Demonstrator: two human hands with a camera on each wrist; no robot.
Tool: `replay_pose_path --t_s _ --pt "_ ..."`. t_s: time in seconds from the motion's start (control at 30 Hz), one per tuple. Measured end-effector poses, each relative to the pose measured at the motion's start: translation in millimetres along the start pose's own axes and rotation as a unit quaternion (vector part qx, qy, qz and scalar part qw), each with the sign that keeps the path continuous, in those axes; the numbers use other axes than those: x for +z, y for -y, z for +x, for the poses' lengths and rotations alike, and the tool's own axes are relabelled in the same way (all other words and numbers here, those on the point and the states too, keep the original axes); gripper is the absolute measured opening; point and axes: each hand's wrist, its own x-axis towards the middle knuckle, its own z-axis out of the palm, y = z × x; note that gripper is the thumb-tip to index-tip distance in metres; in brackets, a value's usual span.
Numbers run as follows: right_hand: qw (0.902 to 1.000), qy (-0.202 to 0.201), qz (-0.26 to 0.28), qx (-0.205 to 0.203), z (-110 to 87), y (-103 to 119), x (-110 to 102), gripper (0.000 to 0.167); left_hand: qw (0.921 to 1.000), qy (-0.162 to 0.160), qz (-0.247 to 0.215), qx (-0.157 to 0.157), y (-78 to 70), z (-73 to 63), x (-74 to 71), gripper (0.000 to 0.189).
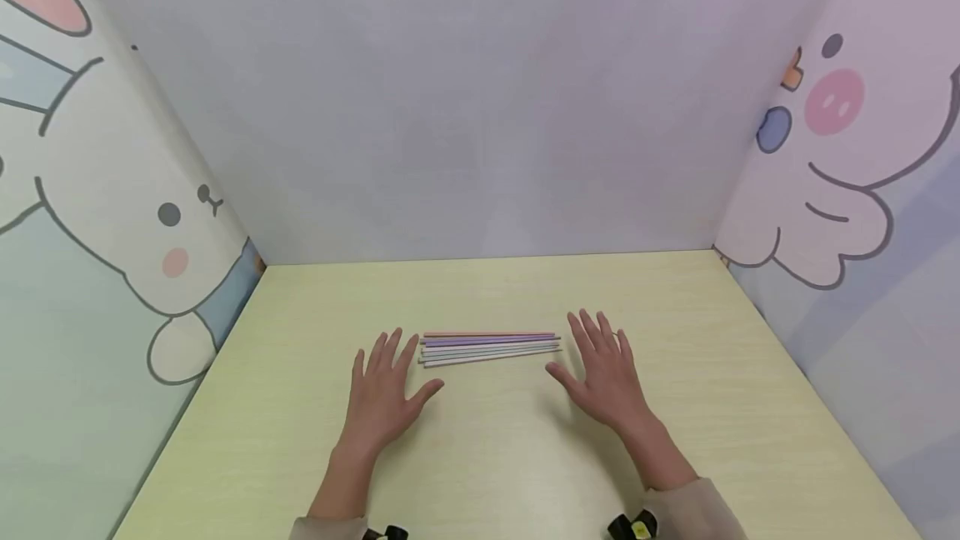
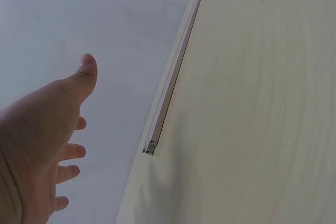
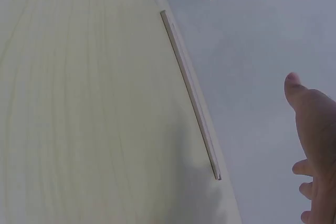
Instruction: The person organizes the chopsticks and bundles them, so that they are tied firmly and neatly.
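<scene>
Sticks (image 1: pixel 487 342) are seen on counter (image 1: pixel 487 457); prob. light, stiff, slippery, best pinched at L/R ends. L hand (image 1: pixel 381 398) & R hand (image 1: pixel 609 386) fingers (image 1: pixel 407 355) are spread.

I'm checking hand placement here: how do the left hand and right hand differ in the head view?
The left hand is near the left ends of the sticks; the right hand is near their right ends. The left hand's thumb points up and rightward in the picture, the right hand's up and leftward. Both have fingers extended and hold nothing.
</scene>
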Motion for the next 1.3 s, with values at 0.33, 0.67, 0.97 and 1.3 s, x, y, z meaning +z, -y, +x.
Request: replay_pose_path --t_s 0.33,0.67,0.97,1.3 --pt "0.9996 0.023 0.002 -0.014 14.9 2.4 -0.5 0.085 0.9998 0.006 -0.008 0.015 5.8 12.9 7.4 0.081" --pt "0.9980 0.059 0.010 -0.022 28.3 10.7 12.9 0.084 0.9993 0.017 -0.012 0.030 1.5 25.4 19.3 0.080" --pt "0.9944 0.103 0.001 -0.026 36.5 13.1 31.5 0.084 0.9985 0.033 -0.009 0.042 -7.3 39.1 28.5 0.079" --pt "0.9926 0.116 -0.002 -0.035 44.2 13.9 45.7 0.083 0.9979 0.046 0.000 0.046 -9.3 48.8 40.1 0.077"
